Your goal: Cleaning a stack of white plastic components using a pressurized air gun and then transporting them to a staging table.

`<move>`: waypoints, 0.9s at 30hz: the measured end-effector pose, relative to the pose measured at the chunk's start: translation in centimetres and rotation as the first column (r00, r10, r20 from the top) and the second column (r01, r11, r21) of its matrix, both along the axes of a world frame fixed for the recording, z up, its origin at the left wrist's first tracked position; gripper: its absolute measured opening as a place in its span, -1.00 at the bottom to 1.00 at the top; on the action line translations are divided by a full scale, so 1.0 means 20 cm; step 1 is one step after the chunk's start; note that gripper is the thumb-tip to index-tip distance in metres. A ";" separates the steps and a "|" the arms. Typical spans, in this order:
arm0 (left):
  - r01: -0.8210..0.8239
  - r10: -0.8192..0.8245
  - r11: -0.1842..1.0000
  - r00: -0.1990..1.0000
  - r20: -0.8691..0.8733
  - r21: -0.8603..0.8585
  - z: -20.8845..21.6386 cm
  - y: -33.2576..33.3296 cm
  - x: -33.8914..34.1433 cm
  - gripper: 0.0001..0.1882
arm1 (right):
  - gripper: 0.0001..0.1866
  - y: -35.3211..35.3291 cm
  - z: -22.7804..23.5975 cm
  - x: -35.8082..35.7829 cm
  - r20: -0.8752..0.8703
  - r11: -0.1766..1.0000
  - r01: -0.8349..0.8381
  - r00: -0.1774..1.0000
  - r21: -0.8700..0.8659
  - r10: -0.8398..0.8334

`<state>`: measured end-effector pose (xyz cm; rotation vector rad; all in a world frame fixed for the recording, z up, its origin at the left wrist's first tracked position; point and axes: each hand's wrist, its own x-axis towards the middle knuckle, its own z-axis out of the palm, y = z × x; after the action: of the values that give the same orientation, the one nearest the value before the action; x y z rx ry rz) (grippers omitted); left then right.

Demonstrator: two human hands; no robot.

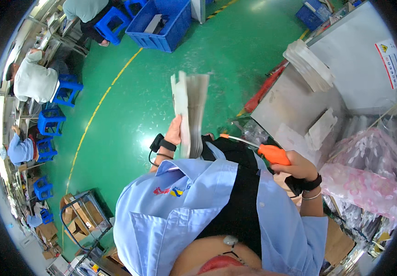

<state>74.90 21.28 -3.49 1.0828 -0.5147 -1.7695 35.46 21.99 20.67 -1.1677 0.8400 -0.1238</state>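
Observation:
My left hand (174, 132) is closed on the near edge of a stack of long, flat white pieces (190, 112), held upright in front of me over the floor. The far end of the stack is blurred. In my right hand (301, 166) is an orange-handled tool (274, 154), its thin metal shaft pointing left and ending in a small orange tip. That tip is apart from the stack. To the right, a similar stack of white pieces (310, 64) rests on a grey metal surface (285, 99). More loose white pieces (320, 129) lie nearer to me on it.
A blue crate (161, 27) stands on the green floor ahead. Bagged clear plastic and a pink flowered cover (368, 186) crowd the right side. A cart with cardboard boxes (85, 214) is at lower left. Seated people and blue stools (51, 120) line the left benches.

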 end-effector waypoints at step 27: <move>0.304 -0.269 0.945 0.931 -0.247 0.117 -0.11 -0.12 -0.20 -0.03 | -0.65 0.11 0.02 -0.03 -0.481 0.972 -0.026 0.872 -0.232 -0.091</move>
<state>70.84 18.89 -5.60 0.9248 -0.4157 -2.1918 34.80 24.12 20.98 -1.4339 1.3224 0.0543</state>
